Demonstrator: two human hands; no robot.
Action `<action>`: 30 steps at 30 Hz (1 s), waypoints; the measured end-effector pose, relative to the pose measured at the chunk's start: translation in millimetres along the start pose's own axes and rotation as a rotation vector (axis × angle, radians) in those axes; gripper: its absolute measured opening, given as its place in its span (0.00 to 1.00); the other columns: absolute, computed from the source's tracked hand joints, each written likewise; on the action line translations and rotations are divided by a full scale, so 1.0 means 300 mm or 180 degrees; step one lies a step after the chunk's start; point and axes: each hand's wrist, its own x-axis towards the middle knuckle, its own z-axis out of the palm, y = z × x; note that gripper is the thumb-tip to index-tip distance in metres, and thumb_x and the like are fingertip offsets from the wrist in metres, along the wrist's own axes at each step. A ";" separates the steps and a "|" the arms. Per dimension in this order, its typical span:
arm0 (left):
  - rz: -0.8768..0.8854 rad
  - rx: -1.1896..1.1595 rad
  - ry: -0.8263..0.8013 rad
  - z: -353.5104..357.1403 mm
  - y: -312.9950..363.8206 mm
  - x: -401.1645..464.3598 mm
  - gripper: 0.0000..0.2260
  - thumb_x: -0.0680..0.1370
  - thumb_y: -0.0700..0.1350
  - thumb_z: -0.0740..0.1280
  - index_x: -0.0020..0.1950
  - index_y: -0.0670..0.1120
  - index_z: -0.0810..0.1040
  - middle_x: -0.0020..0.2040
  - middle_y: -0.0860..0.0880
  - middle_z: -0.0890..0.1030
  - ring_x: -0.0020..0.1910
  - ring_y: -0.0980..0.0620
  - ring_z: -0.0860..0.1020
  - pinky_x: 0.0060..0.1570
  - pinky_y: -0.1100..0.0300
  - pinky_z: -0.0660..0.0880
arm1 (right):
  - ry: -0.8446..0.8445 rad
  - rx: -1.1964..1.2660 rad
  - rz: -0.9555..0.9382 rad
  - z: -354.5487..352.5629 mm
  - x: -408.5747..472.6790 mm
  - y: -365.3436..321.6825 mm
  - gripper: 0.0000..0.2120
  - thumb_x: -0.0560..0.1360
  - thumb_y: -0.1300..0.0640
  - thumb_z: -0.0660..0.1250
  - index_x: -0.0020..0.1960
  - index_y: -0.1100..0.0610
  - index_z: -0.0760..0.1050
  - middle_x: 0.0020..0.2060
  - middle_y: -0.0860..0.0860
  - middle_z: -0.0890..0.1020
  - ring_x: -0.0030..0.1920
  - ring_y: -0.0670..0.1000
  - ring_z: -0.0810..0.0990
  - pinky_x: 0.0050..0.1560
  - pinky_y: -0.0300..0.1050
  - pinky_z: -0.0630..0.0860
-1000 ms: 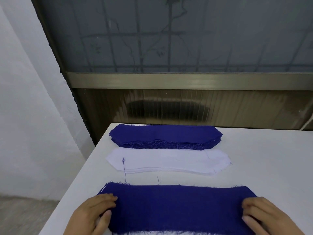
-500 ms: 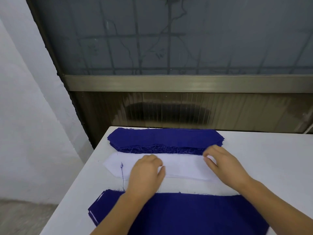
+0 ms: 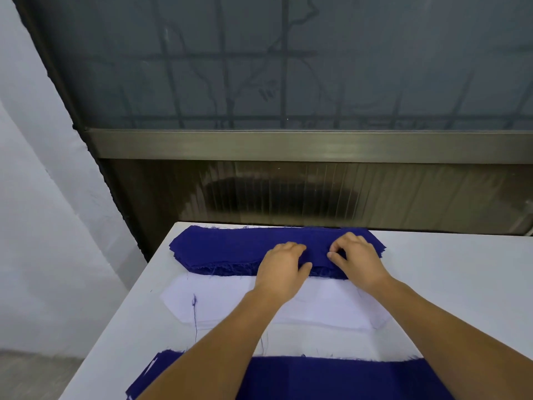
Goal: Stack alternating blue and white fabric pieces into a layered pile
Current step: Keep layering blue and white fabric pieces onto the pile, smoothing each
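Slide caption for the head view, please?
Both hands, left and right, on the far blue fabric stack.

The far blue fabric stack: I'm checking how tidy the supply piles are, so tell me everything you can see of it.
The far blue fabric stack is a pile of many thin, deep blue woven pieces, long with angled ends. Its near edge is ragged, with frayed threads hanging. It lies flat along the back edge of the white table, just beyond the white fabric stack. Both hands rest on its right half: the left hand lies over the near edge, and the right hand seems to pinch at the top layer.
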 end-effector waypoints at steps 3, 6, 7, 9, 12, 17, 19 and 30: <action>-0.0063 -0.0026 -0.0046 0.004 -0.011 0.021 0.21 0.78 0.57 0.64 0.69 0.51 0.71 0.64 0.53 0.75 0.63 0.53 0.71 0.63 0.56 0.70 | -0.0154 -0.0056 0.0067 -0.003 0.026 -0.005 0.06 0.79 0.52 0.63 0.49 0.52 0.77 0.50 0.47 0.76 0.51 0.48 0.73 0.55 0.44 0.73; -0.0157 -0.0108 -0.0105 -0.001 -0.017 0.040 0.23 0.76 0.61 0.65 0.68 0.52 0.72 0.62 0.54 0.76 0.61 0.54 0.72 0.61 0.56 0.72 | -0.0331 0.0032 0.0230 -0.015 0.059 -0.009 0.11 0.81 0.52 0.60 0.49 0.56 0.77 0.49 0.51 0.78 0.50 0.50 0.76 0.54 0.46 0.74; -0.0194 -0.0123 -0.0126 -0.004 -0.017 0.046 0.23 0.76 0.61 0.65 0.67 0.52 0.72 0.62 0.54 0.76 0.61 0.54 0.72 0.60 0.56 0.72 | -0.0408 -0.0014 0.0258 -0.019 0.068 -0.009 0.13 0.81 0.51 0.58 0.49 0.57 0.77 0.48 0.52 0.79 0.49 0.50 0.77 0.53 0.46 0.75; -0.0269 -0.0156 -0.0158 -0.009 -0.016 0.058 0.23 0.75 0.61 0.65 0.67 0.52 0.73 0.61 0.54 0.76 0.60 0.54 0.73 0.59 0.56 0.73 | -0.0440 0.0085 0.0378 -0.026 0.078 -0.005 0.16 0.82 0.50 0.55 0.47 0.58 0.76 0.44 0.53 0.80 0.45 0.50 0.78 0.48 0.43 0.73; -0.0308 -0.0109 -0.0145 -0.017 -0.010 0.078 0.19 0.76 0.59 0.65 0.64 0.52 0.75 0.58 0.54 0.78 0.56 0.54 0.75 0.53 0.58 0.75 | -0.0421 0.0360 0.0530 -0.022 0.082 0.001 0.17 0.82 0.48 0.55 0.43 0.56 0.75 0.40 0.51 0.79 0.41 0.48 0.77 0.44 0.40 0.71; -0.0323 0.0112 0.0005 -0.028 0.002 0.108 0.10 0.81 0.51 0.60 0.58 0.52 0.78 0.50 0.53 0.81 0.46 0.53 0.77 0.45 0.57 0.77 | -0.0381 0.0502 0.0523 -0.025 0.069 -0.010 0.16 0.80 0.43 0.57 0.42 0.52 0.74 0.38 0.48 0.79 0.41 0.48 0.78 0.40 0.39 0.71; -0.0342 0.0119 0.0058 -0.028 0.004 0.117 0.09 0.81 0.50 0.59 0.56 0.51 0.78 0.48 0.52 0.80 0.44 0.53 0.77 0.43 0.58 0.76 | -0.0230 0.0550 0.0330 -0.023 0.045 -0.026 0.14 0.76 0.38 0.62 0.46 0.49 0.73 0.41 0.43 0.78 0.44 0.45 0.76 0.42 0.39 0.73; -0.0647 0.0830 0.0415 -0.173 -0.185 0.026 0.14 0.77 0.39 0.60 0.59 0.52 0.78 0.55 0.51 0.78 0.51 0.50 0.76 0.40 0.59 0.71 | 0.0262 0.0013 0.0016 -0.037 -0.009 -0.041 0.07 0.77 0.59 0.66 0.53 0.49 0.74 0.53 0.46 0.78 0.51 0.46 0.75 0.51 0.40 0.76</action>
